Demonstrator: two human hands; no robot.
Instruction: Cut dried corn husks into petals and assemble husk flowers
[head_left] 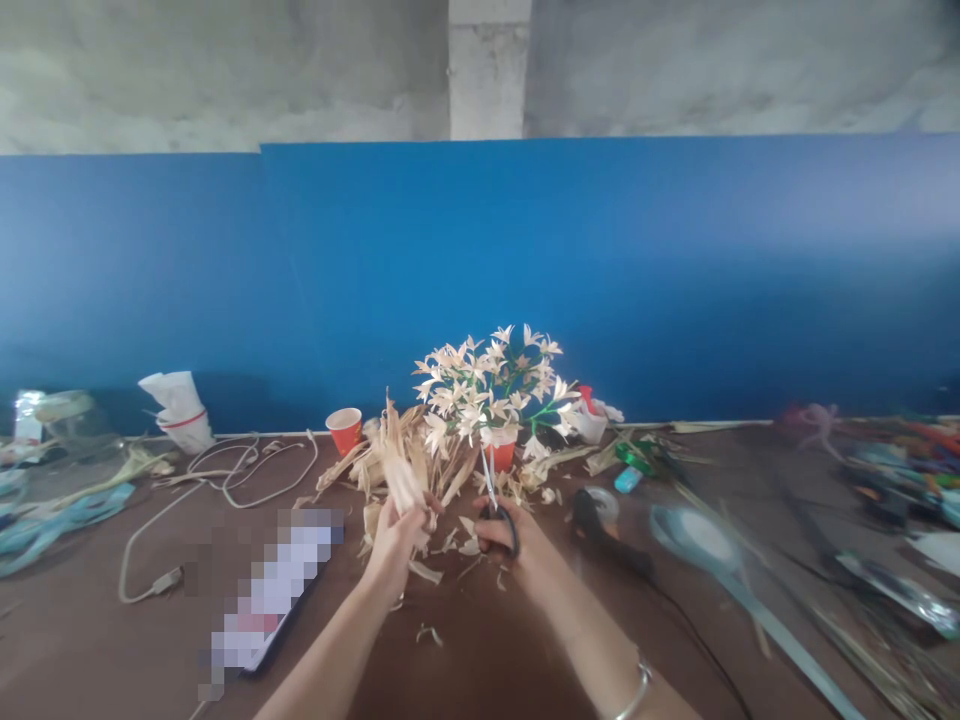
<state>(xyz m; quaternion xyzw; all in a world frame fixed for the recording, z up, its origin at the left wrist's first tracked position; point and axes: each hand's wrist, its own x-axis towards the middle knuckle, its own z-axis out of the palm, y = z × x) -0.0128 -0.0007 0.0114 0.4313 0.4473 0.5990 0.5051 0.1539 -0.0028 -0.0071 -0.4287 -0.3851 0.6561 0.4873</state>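
My left hand [403,530] is closed around the base of a pale, dry corn husk [401,470], whose leaves point upward. In my right hand [514,535] is a pair of scissors [491,480] with dark handles, its blades pointing up and looking nearly together. The blades are apart from the husk in the left hand. Just behind the hands, a bunch of cream flowers [472,395] on green stems stands in a red paper cup [502,455]. Husk scraps [450,542] lie on the table between and below the hands.
Left of the husk pile stands another red cup [345,432]. A white cable [247,480] and a blurred-out phone-like slab [277,590] lie on the left. On the right are a dark corded tool [611,535] and a ribbon roll [697,540]. A blue panel [360,270] borders the back.
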